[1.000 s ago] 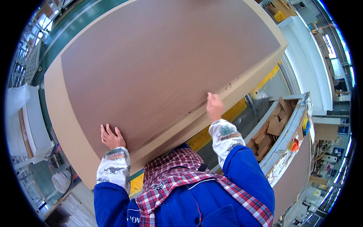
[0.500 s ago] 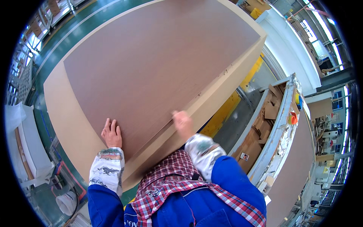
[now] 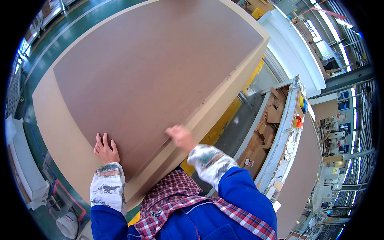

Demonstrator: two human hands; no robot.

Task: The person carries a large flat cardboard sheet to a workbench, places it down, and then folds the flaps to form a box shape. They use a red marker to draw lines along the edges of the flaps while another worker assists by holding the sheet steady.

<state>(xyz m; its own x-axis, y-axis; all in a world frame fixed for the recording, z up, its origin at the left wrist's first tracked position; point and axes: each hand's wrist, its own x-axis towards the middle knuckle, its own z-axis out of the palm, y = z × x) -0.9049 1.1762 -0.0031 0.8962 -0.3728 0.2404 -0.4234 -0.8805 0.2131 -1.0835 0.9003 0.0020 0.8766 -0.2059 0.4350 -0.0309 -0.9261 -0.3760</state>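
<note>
- While the left hand (image 3: 105,149) lies flat, fingers spread, on the top brown board (image 3: 156,76), its grip is open and clasps nothing.
- Right hand (image 3: 181,137) hovers at that board's near edge, blurred; whether its grip is open or closed cannot be told.
- Brown board tops a thick stack of pale panels (image 3: 60,132), over the green floor (image 3: 36,48).
- Further right, a bin of cardboard scraps (image 3: 269,120) stands beside the stack.
</note>
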